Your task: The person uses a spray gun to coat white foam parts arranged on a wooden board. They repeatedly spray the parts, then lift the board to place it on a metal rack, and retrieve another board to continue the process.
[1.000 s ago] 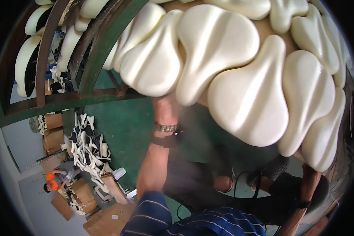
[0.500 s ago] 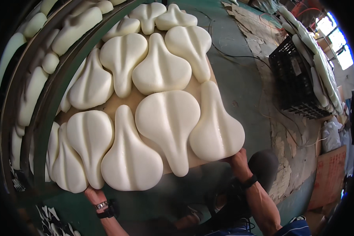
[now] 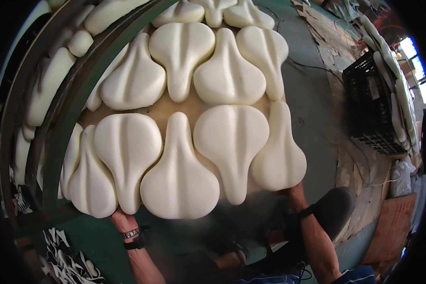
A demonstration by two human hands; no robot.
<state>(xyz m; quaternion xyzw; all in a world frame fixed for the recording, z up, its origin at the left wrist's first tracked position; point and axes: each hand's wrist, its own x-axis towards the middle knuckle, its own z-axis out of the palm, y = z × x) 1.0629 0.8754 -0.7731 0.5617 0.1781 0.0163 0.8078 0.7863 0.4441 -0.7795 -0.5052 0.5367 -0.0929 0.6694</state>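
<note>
My left hand point(image 3: 123, 219) grips the near left edge of a tan board point(image 3: 161, 107), and my right hand point(image 3: 296, 195) holds its near right corner. Both hands' fingers are largely hidden under the board and its load. Rows of cream-white foam bicycle saddles point(image 3: 180, 175) lie on it, noses pointing alternately toward and away from me. In the nearest row, one saddle point(image 3: 232, 142) pokes its nose past the front edge. A rounded saddle point(image 3: 91, 184) lies just above my left hand, another saddle point(image 3: 280, 163) just above my right.
Along the left stands a dark rack point(image 3: 66, 113) bearing more foam pieces point(image 3: 49, 90). To the right are a black plastic crate point(image 3: 369, 94) with pale foam pieces leaning by it, a clear plastic bag point(image 3: 402, 176) and a reddish-brown panel point(image 3: 392, 227). Black-and-white scraps point(image 3: 68, 258) lie lower left.
The loaded board sits farther up and right in the picture, its front edge more level. The rack and crate have shifted rightward too, as the view moved. Both hands keep their hold.
</note>
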